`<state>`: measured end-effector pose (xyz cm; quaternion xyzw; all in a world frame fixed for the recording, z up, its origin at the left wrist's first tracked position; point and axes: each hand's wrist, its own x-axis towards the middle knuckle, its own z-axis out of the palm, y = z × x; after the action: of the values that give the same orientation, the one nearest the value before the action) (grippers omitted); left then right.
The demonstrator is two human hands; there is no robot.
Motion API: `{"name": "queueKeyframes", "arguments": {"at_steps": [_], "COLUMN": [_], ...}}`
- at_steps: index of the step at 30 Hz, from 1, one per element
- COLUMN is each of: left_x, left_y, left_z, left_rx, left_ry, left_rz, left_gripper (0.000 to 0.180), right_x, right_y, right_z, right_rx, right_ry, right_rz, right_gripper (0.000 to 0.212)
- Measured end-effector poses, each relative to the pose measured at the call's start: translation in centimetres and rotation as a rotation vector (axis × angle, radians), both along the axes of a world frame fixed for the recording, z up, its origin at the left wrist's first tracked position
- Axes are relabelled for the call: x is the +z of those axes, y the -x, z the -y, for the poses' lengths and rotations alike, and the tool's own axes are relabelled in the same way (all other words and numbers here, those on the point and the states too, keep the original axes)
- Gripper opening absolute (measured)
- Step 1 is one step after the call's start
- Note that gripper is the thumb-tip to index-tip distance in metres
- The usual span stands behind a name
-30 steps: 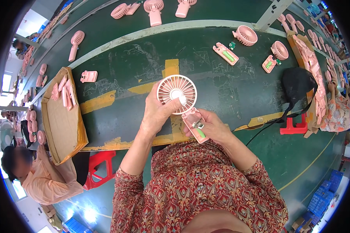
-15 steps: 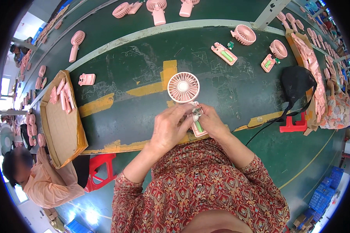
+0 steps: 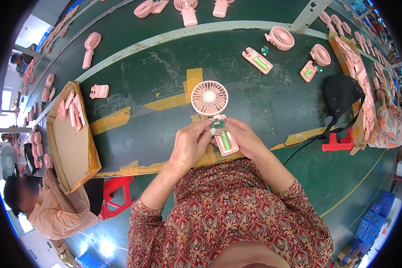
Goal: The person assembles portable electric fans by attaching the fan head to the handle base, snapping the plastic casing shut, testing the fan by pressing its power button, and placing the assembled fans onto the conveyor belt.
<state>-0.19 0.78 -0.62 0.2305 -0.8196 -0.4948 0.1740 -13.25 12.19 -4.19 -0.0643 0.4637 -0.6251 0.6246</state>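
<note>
Fan head (image 3: pixel 209 98), released by the left hand (image 3: pixel 188 144), now lies on the desk (image 3: pixel 143 85) at eleven o'clock from the case (image 3: pixel 232 151). The board (image 3: pixel 217 123) is apparently pinched by the left fingers, the case grasped by the right hand (image 3: pixel 246 138); both hands are thus committed there.

Through my head view I can read no text, label, brand, number or sign, whether on the pink fan (image 3: pixel 209 98), its green circuit board (image 3: pixel 217 123) or the workbench (image 3: pixel 140 73).
</note>
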Motion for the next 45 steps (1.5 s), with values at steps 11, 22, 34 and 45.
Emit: {"name": "queueKeyframes", "arguments": {"at_steps": [11, 22, 34, 45], "left_x": [-0.6, -1.4, -1.5, -1.0], "left_y": [-0.1, 0.4, 0.4, 0.3], "left_z": [0.1, -0.1, -0.4, -0.6], "left_rx": [0.019, 0.023, -0.007, -0.175], "left_ry": [0.223, 0.157, 0.31, 0.569], "left_rz": [0.038, 0.058, -0.04, -0.012], "left_gripper": [0.008, 0.005, 0.008, 0.037], "right_x": [0.4, -0.3, 0.4, 0.6], "right_y": [0.2, 0.1, -0.4, 0.1], "right_z": [0.1, -0.2, -0.3, -0.8], "right_rx": [-0.033, -0.055, -0.043, 0.087], "right_ry": [-0.027, 0.008, -0.021, 0.103], "right_rz": [0.015, -0.022, -0.119, -0.208], "right_gripper": [0.046, 0.037, 0.035, 0.03]}}
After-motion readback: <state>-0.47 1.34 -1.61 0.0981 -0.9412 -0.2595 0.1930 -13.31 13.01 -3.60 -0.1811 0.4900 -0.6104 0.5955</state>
